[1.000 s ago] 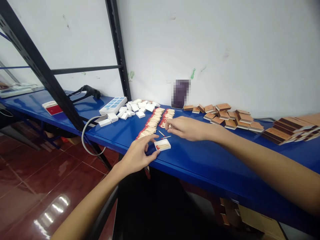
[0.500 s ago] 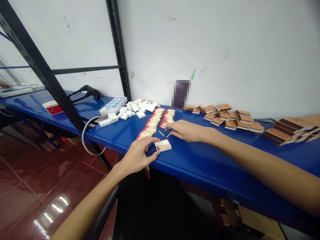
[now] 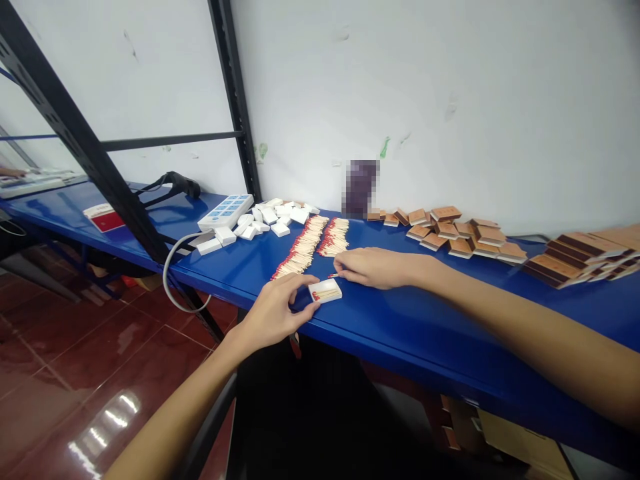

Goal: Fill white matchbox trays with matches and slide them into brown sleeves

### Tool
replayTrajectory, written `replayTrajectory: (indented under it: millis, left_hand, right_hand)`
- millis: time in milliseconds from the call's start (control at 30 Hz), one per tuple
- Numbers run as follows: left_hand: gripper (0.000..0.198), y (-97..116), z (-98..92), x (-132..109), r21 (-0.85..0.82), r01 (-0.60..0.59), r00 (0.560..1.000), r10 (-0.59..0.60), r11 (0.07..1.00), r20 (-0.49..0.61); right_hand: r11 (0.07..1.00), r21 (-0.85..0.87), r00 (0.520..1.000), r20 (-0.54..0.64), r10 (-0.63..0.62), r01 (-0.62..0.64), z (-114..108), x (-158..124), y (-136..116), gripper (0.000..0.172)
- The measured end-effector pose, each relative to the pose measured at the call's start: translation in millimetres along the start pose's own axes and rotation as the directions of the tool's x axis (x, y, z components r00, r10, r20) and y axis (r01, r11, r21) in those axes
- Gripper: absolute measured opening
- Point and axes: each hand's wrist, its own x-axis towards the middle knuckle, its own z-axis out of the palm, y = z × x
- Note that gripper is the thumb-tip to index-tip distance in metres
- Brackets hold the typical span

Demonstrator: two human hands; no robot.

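A small white matchbox tray [image 3: 325, 291] with a few matches in it lies near the front edge of the blue table [image 3: 400, 320]. My left hand [image 3: 277, 310] pinches its left end with thumb and fingers. My right hand [image 3: 370, 267] rests just behind the tray, fingers closed on a red-tipped match [image 3: 334, 275] lying on the table. Two long rows of red-tipped matches [image 3: 310, 243] lie behind the hands.
A heap of empty white trays [image 3: 265, 219] and a white power strip [image 3: 226, 209] sit at the left. Brown matchbox sleeves [image 3: 450, 230] lie along the wall, with stacked ones [image 3: 580, 257] at the right. A black shelf post [image 3: 235, 100] rises at the back.
My right hand drew back from the match rows toward the tray, gathering loose matches from the table. My left hand stayed on the tray.
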Motion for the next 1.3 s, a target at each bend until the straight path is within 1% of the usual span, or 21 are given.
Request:
replayTrajectory:
  millis: [133, 233, 333, 433, 533, 633, 733, 800, 833, 900, 967, 1000, 1067, 1133, 1200, 1300]
  left_hand:
    - [0.031, 2, -0.7, 0, 0.005, 0.006, 1.000, -0.006, 1.000, -0.010]
    - [0.035, 2, -0.3, 1, -0.010, 0.024, 1.000, -0.024, 1.000, -0.009]
    - [0.046, 1, 1.1, 0, -0.043, 0.042, 0.999, -0.042, 0.998, -0.001]
    - [0.054, -2, 2.5, -1, -0.067, 0.031, 1.000, -0.031, 0.997, -0.004]
    - [0.051, -3, 2.6, -2, -0.072, 0.019, 1.000, -0.019, 0.997, -0.003]
    - [0.043, -3, 2.1, -2, -0.055, 0.003, 1.000, -0.005, 0.998, -0.027]
    - [0.038, -3, 1.7, -1, -0.043, -0.016, 0.999, 0.015, 0.999, -0.042]
    - [0.033, -2, 1.5, -1, -0.035, -0.024, 0.999, 0.022, 0.999, -0.031]
    - [0.029, -2, 1.4, -1, -0.028, -0.026, 1.000, 0.025, 0.999, -0.017]
    - [0.022, -1, 0.9, 0, -0.011, -0.036, 0.999, 0.036, 0.999, 0.015]
    - [0.019, 0, 0.2, 0, 0.008, -0.045, 0.998, 0.044, 0.999, 0.038]
    - [0.018, 1, -0.2, 0, 0.017, -0.047, 0.998, 0.046, 0.999, 0.044]
    - [0.017, 2, -0.9, 0, 0.028, -0.048, 0.998, 0.046, 0.998, 0.050]
    - [0.018, 2, -1.4, 0, 0.026, -0.048, 0.998, 0.046, 0.999, 0.053]
    - [0.021, 3, -1.4, 1, 0.019, -0.048, 0.998, 0.047, 0.999, 0.049]
    - [0.023, 2, -0.5, 1, 0.014, -0.044, 0.998, 0.043, 0.999, 0.042]
  right_hand:
    - [0.999, -0.024, 0.999, 0.031, 0.023, -0.022, -3, -2, -1, 0.023]
    - [0.999, 0.014, 0.999, 0.013, 0.038, -0.038, -13, -3, -6, 0.023]
    - [0.996, 0.089, 1.000, -0.016, -0.005, 0.007, -23, -7, -19, 0.023]
    - [0.992, 0.112, 0.998, 0.019, -0.065, 0.063, -24, -9, -36, 0.023]
    - [0.991, 0.099, 0.995, 0.049, -0.092, 0.086, -17, -8, -49, 0.020]
    - [0.986, 0.139, 0.996, 0.008, -0.093, 0.091, -12, -4, -53, 0.018]
    - [0.976, 0.200, 0.997, -0.007, -0.083, 0.083, -12, -2, -54, 0.017]
    - [0.974, 0.212, 0.997, -0.023, -0.071, 0.074, -15, -2, -51, 0.018]
    - [0.976, 0.206, 0.997, -0.053, -0.054, 0.064, -17, -1, -47, 0.019]
    - [0.987, 0.161, 0.985, -0.173, 0.016, 0.012, -17, 1, -37, 0.021]
    - [0.991, 0.106, 0.942, -0.316, 0.111, -0.082, -12, 7, -24, 0.021]
    - [0.987, 0.088, 0.917, -0.367, 0.156, -0.133, -7, 10, -16, 0.020]
    - [0.980, 0.079, 0.908, -0.369, 0.198, -0.182, 3, 16, -3, 0.016]
    - [0.979, 0.083, 0.911, -0.358, 0.206, -0.188, 12, 20, 7, 0.014]
    - [0.979, 0.093, 0.911, -0.360, 0.203, -0.181, 18, 22, 12, 0.015]
    - [0.977, 0.107, 0.909, -0.360, 0.212, -0.185, 20, 23, 14, 0.015]
